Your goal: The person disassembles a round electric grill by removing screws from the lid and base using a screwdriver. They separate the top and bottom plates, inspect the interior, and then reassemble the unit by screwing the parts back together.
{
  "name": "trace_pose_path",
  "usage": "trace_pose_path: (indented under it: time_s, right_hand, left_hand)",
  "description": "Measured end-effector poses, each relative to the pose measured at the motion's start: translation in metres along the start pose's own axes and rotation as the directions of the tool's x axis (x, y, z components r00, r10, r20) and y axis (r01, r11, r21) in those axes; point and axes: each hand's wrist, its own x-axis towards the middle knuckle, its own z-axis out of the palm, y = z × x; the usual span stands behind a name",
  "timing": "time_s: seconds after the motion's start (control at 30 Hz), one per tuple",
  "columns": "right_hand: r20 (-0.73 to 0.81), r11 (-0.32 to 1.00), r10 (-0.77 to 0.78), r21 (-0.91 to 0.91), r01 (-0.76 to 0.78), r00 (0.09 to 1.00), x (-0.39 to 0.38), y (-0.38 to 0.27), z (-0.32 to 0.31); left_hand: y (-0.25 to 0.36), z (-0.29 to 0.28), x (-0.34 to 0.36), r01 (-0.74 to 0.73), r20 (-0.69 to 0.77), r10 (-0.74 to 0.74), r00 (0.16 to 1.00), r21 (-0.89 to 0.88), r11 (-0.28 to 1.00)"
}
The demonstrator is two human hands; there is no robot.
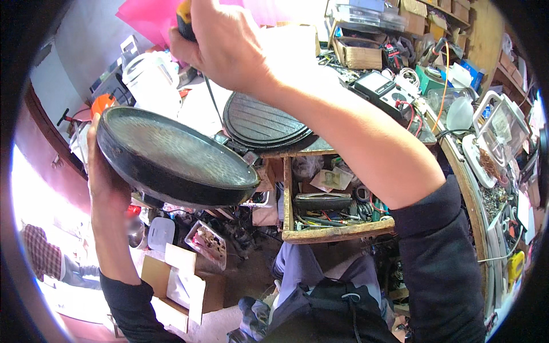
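A round black electric griddle stands hinged open at the edge of the workbench. Its raised, tilted half (177, 150) is supported along the left rim by my left hand (107, 171), whose fingers are mostly hidden behind it. The other half, a ridged dark plate (263, 119), lies flat on the bench. Above them, my right hand (229, 48) is closed round the yellow-and-black handle of a screwdriver (184, 22). Its thin shaft slants down toward the hinge (223, 138) between the two halves. Whether the tip touches a screw, I cannot tell.
Below the bench edge an open wooden drawer (337, 233) holds tools and wires. A meter (386, 91) with red leads sits at the back right, among cluttered parts. An open cardboard box (171, 286) and a small parts tray (206, 244) are at lower left.
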Motion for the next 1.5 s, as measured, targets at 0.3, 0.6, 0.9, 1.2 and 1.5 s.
trace_pose_path:
  time_s: [0.3,0.6,0.9,1.2,1.5]
  right_hand:
    - [-0.128,0.949,-0.067,0.298,0.103,0.990,0.014,-0.005,-0.022]
    - [-0.139,0.960,-0.072,0.258,0.106,0.988,0.010,0.001,-0.022]
    - [-0.032,0.965,-0.084,0.247,0.089,0.996,0.013,-0.003,-0.012]
    - [0.042,0.988,-0.113,0.112,0.108,0.993,0.008,-0.011,-0.006]
    - [0.043,0.935,-0.224,0.293,0.202,0.974,0.021,-0.029,-0.046]
  left_hand:
    - [-0.001,0.010,-0.007,0.002,-0.003,-0.002,1.000,-0.024,1.000]
    - [-0.003,0.003,-0.003,0.041,0.036,-0.038,0.999,-0.087,0.995]
    - [-0.003,0.004,-0.005,-0.001,0.067,0.005,0.998,-0.056,0.998]
    - [-0.001,0.011,-0.011,-0.013,-0.003,0.013,1.000,-0.011,1.000]
    - [0.001,0.016,-0.016,0.010,0.006,-0.010,1.000,0.009,1.000]
